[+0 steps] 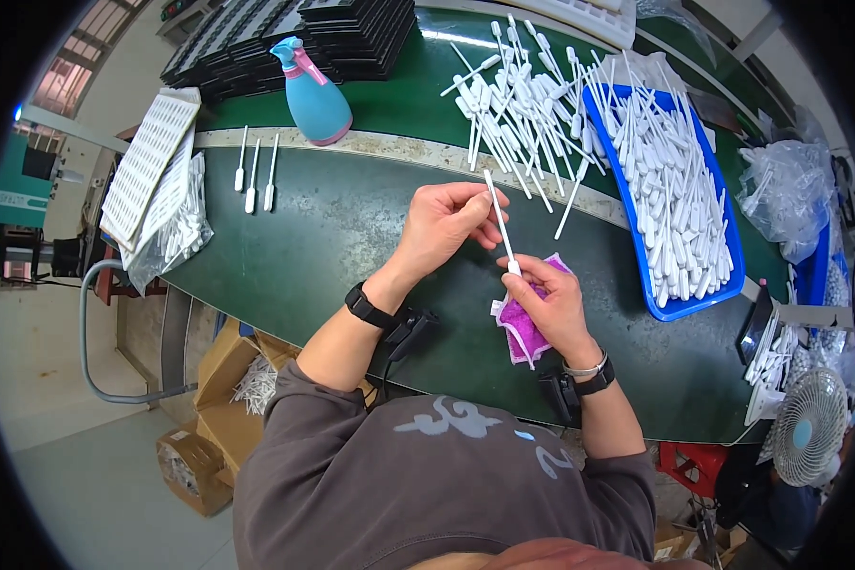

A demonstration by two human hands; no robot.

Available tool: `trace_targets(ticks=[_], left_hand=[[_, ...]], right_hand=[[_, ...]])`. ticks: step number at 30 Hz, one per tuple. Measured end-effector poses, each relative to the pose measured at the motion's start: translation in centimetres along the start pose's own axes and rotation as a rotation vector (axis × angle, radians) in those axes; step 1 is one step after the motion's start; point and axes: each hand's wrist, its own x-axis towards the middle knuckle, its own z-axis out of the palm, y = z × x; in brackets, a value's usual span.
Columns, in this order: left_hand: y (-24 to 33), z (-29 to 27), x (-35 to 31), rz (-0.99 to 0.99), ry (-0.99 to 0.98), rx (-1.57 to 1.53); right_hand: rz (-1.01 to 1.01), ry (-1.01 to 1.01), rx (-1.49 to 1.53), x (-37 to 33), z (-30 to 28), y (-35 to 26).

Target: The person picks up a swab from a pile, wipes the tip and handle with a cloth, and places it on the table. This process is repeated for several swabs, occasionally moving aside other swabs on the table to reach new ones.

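A slim white plastic dropper (pixel 502 224) with a thicker bulb end is held slantwise in front of me. My left hand (pixel 445 226) pinches it near the thin upper end. Lower down, my right hand (pixel 553 309) grips it by the bulb between thumb and fingers. A purple cloth (pixel 524 334) with a pale edge lies against the underside of my right hand; whether those fingers also hold it I cannot tell. Three similar droppers (pixel 253 190) lie side by side on the green table (pixel 351 199) to the left.
A blue tray (pixel 657 304) heaped with droppers stands at right, beside a loose pile (pixel 522 109). Farther back are a blue spray bottle (pixel 315 104) and stacked black trays (pixel 351 43). White perforated sheets (pixel 150 166) and a bag of droppers (pixel 182 228) lie left; a fan (pixel 807 427) stands right.
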Motion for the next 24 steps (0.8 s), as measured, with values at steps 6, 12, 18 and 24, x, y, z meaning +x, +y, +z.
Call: trace_targets(ticks=[6, 12, 18, 24], left_hand=[[-0.2, -0.3, -0.2, -0.001, 0.023, 0.009], [-0.6, 0.3, 0.3, -0.005, 0.015, 0.026], [-1.5, 1.0, 0.0, -0.016, 0.036, 0.111], [-1.2, 0.8, -0.4, 0.004, 0.071, -0.034]], right_hand=[[0.005, -0.039, 0.0, 0.2, 0.1, 0.2], [0.073, -0.007, 0.123, -0.3, -0.6, -0.5], [0.119, -0.299, -0.122, -2.4, -6.9, -6.0], [0.0, 0.676, 0.507, -13.9, -16.7, -6.6]])
